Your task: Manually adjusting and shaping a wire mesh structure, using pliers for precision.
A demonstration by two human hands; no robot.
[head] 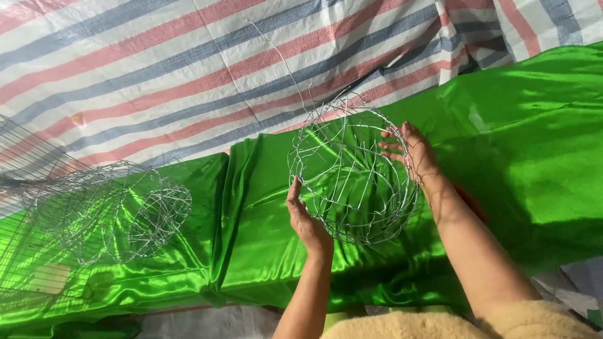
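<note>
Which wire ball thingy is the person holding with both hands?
The round wire frame in the middle, held between the left hand and right hand. The other wire frame lies untouched, far left on the green cloth.

**Green satin over a striped tarpaulin**

A striped red, blue and white tarpaulin (157, 69) covers the ground. Shiny green satin cloth (521, 138) lies rumpled across it. A round wire-mesh frame (119, 210) rests on the cloth's left part.

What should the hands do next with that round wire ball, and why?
Probably tuck in the loose wire end. It sticks up from the wire ball, which the left hand and right hand hold by its sides over the green cloth.
</note>
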